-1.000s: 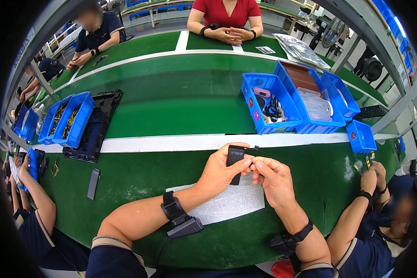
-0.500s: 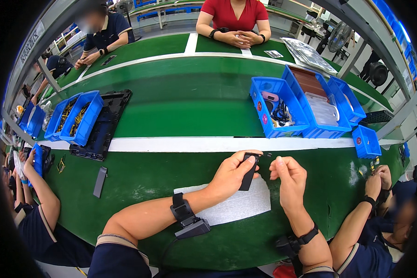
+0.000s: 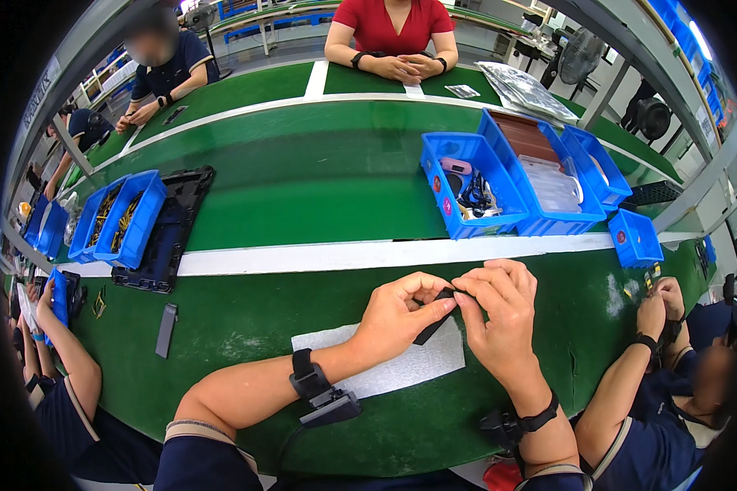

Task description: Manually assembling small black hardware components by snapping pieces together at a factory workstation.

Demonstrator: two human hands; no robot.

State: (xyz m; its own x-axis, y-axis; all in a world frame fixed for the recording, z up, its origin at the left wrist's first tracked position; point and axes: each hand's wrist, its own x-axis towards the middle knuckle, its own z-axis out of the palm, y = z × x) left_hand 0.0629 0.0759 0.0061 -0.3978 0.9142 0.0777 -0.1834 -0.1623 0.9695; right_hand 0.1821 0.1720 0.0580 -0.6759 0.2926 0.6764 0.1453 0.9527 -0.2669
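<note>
My left hand (image 3: 389, 321) grips a small flat black rectangular piece (image 3: 431, 327) between thumb and fingers, tilted above a white sheet (image 3: 426, 362) on the green table. Close against its upper end, my right hand (image 3: 501, 315) has thumb and fingertips pinched together. Whatever the right fingertips hold is too small or hidden to name. A dark grey oblong part (image 3: 166, 331) lies on the table to the left.
Blue bins (image 3: 477, 221) with cables and plastic parts stand at right beyond the white strip (image 3: 303, 259). More blue bins (image 3: 142, 221) sit beside a black tray (image 3: 180, 209) at left. Co-workers' arms (image 3: 635, 360) are at both sides; another person (image 3: 391, 37) sits across.
My right hand has moved left and up to the black piece, its fingertips meeting the upper end. My left hand has tilted the piece. The whole view has shifted slightly.
</note>
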